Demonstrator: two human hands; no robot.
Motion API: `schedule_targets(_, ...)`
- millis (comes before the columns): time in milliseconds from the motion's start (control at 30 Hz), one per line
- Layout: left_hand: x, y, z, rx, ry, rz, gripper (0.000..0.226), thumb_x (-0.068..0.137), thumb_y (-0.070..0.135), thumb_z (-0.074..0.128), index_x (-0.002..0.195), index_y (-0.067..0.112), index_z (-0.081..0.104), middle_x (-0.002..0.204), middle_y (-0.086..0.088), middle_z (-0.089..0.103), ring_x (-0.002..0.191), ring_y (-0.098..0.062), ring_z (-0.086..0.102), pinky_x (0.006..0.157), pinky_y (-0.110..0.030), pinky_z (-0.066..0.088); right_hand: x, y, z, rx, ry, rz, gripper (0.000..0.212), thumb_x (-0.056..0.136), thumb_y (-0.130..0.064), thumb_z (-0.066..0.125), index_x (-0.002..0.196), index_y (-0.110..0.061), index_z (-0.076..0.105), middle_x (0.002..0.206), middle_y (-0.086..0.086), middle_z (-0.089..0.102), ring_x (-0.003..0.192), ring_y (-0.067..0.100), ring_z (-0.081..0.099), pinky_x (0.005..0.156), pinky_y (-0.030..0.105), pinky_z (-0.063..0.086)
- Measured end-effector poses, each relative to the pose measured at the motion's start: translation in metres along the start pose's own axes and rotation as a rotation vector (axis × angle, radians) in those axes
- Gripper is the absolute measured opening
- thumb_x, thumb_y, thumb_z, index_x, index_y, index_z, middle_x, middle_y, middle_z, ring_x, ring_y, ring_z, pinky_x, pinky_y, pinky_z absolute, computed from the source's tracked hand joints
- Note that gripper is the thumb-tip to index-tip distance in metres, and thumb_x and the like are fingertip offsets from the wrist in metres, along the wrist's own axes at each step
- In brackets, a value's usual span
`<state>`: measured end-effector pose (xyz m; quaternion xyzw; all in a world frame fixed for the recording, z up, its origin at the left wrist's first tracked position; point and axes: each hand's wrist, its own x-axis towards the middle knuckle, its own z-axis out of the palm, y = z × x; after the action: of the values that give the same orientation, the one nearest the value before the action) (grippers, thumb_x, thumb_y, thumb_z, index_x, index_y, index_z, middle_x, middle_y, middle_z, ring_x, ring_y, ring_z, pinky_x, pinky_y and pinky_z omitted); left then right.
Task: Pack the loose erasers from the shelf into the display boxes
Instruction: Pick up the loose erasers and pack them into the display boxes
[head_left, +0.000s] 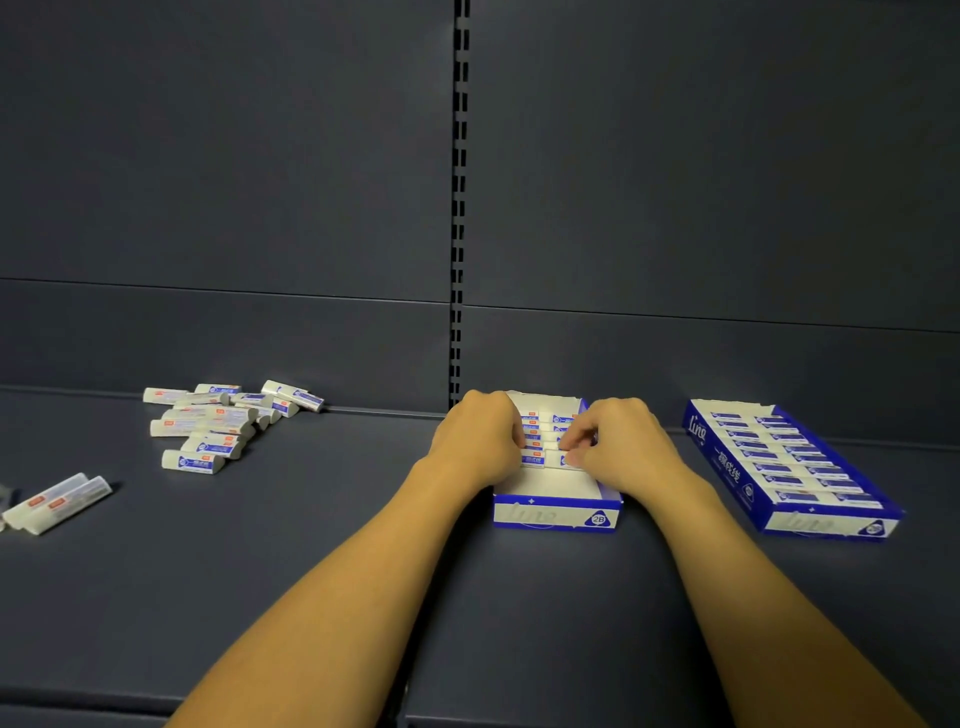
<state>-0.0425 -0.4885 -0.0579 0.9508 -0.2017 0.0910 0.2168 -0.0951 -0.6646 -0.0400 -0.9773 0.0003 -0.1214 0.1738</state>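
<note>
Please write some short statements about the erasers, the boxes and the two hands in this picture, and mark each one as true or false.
1. Both hands work inside the blue-and-white cardboard display box in the middle. True.
2. The blue-and-white box on the right is empty. False: rows of erasers fill it.
3. A pile of loose white erasers in sleeves lies left of the hands. True.
4. The middle box is full to its front wall. False: its front part is bare.
</note>
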Motion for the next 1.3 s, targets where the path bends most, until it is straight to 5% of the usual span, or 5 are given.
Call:
schedule_targets(367,-0.006,0.004,-0.004,0.162,0.088,0.044,0.021,0.087,0.031,0.075,0.106,0.022,0.076,0.105,0.004,0.073,0.095,-0.017,0.065,0.082,-0.037,0.06,0.002,0.0,0.002,-0.023,-0.018,-0.01,0.008,0.087,-0.025,0.074,0.093,-0.026,0.079,0.107,-0.007,0.071,0.096,0.015,0.063,0.074,0.03,0.058)
schedule_targets(667,-0.009,0.003,-0.008,-0.036,-0.002,0.039,0.024,0.085,0.016,0.075,0.107,0.023,0.074,0.103,0.004,0.071,0.091,-0.014,0.066,0.084,-0.035,0.059,-0.002,0.001,0.001,0.033,-0.012,-0.002,0.01,0.083,-0.026,0.077,0.093,-0.027,0.076,0.103,-0.009,0.071,0.086,0.01,0.063,0.071,0.027,0.057)
schedule_targets(767,-0.014,0.003,-0.018,-0.138,0.035,0.031,0.033,0.086,0.012,0.071,0.117,0.022,0.068,0.104,0.002,0.068,0.092,-0.014,0.064,0.084,-0.034,0.058,-0.002,0.003,-0.008,0.125,0.053,0.007,0.019,0.084,-0.029,0.077,0.102,-0.025,0.073,0.103,-0.011,0.066,0.087,0.008,0.062,0.065,0.018,0.049)
schedule_targets(933,-0.019,-0.006,-0.051,-0.147,0.129,-0.001,0.033,0.09,0.008,0.061,0.121,0.016,0.069,0.113,-0.001,0.07,0.1,-0.015,0.065,0.083,-0.023,0.051,-0.001,0.003,-0.04,0.22,0.152,0.0,0.005,0.09,-0.023,0.07,0.092,-0.028,0.07,0.098,-0.006,0.068,0.087,0.007,0.061,0.065,0.02,0.048)
schedule_targets(1300,-0.072,-0.05,-0.11,0.215,0.037,-0.248,0.019,0.093,0.023,0.06,0.108,0.017,0.07,0.11,-0.007,0.067,0.097,-0.027,0.064,0.086,-0.038,0.055,-0.014,-0.055,-0.05,0.058,-0.089,-0.211,0.012,0.085,-0.019,0.065,0.086,-0.028,0.072,0.093,-0.005,0.071,0.086,0.015,0.066,0.075,0.036,0.06)
